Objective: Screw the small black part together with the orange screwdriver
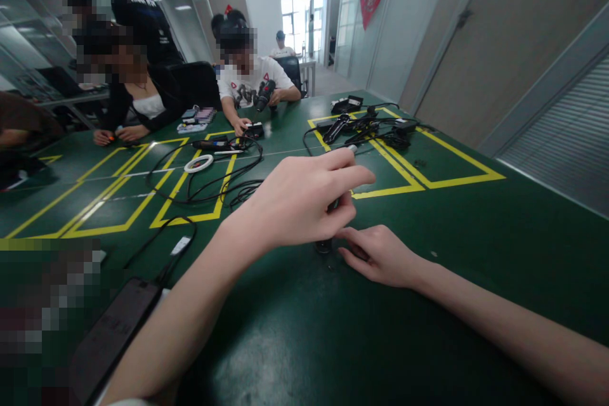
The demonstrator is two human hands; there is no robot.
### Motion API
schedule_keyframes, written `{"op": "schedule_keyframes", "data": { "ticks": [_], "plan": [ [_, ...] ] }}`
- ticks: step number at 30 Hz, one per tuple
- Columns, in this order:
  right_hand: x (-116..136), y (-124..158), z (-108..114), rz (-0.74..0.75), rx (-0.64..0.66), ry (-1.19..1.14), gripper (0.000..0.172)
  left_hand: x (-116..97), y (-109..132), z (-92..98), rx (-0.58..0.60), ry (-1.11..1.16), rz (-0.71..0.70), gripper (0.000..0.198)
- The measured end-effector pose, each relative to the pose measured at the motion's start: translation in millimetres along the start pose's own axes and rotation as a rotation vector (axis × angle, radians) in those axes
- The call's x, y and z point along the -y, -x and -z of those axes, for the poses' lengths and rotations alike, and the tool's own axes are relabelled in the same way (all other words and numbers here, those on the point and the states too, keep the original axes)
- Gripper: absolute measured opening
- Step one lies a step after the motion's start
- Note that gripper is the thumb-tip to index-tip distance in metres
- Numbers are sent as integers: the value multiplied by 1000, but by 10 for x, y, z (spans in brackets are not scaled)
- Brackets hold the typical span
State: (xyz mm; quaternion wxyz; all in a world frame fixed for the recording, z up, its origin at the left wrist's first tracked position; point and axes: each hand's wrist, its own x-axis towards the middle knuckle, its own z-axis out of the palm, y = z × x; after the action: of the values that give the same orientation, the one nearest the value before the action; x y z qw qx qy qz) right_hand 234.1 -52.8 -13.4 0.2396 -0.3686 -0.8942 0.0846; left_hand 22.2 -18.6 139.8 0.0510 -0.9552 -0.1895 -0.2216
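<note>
My left hand (304,200) is over the middle of the green table, its fingers bent round a small dark object (323,246). Only the dark base and a sliver between the fingers show, so its kind is hidden. The index finger reaches out to the right above it. From the right, my right hand (380,254) lies low against the table, thumb and index finger curled in at the object's base. A tiny speck (330,268) lies on the table just in front of the base.
A phone (114,330) with a cable lies at the left front. Further back are coiled black cables (228,171), a white ring (198,163) and a heap of black devices (361,130) inside yellow tape outlines (457,181). Across the table a person (257,82) holds a power drill (265,95).
</note>
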Motion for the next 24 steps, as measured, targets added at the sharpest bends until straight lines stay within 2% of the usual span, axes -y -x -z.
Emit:
{"op": "schedule_keyframes", "data": {
  "ticks": [24],
  "plan": [
    [6,-7,1,16,-21,-5,22,20,-10,-10,-6,-42,-35,32]
  ]
}}
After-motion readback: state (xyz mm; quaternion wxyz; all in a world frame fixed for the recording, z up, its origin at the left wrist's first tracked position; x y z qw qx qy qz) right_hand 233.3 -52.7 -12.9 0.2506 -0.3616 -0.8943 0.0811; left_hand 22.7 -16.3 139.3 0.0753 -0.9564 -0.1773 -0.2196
